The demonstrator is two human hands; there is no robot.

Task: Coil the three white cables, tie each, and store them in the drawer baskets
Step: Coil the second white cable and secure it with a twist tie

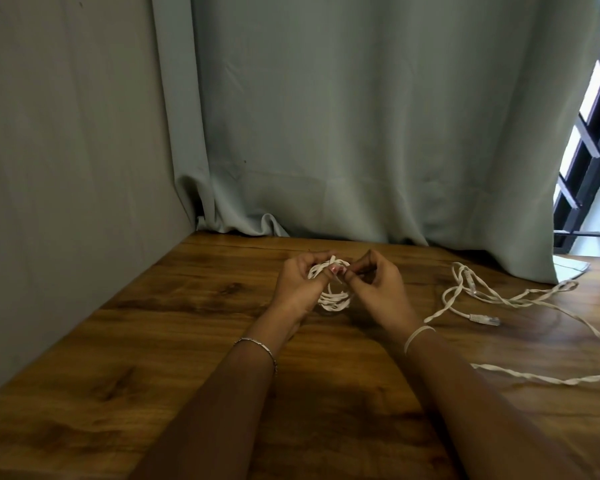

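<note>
A small coil of white cable (334, 299) hangs between both hands over the middle of the wooden table (153, 341). My left hand (298, 285) grips the coil's left side. My right hand (378, 289) pinches a strand or tie at the top of the coil, right against the left thumb. A white band sits around my right wrist. Loose white cables (520, 299), twisted together with clear plugs at their ends, sprawl uncoiled over the table to the right.
A grey curtain (361, 133) hangs along the table's back edge, its hem bunched on the wood. A grey wall (66, 168) bounds the left side. A barred window (589, 150) shows at far right. No drawer or basket is in view.
</note>
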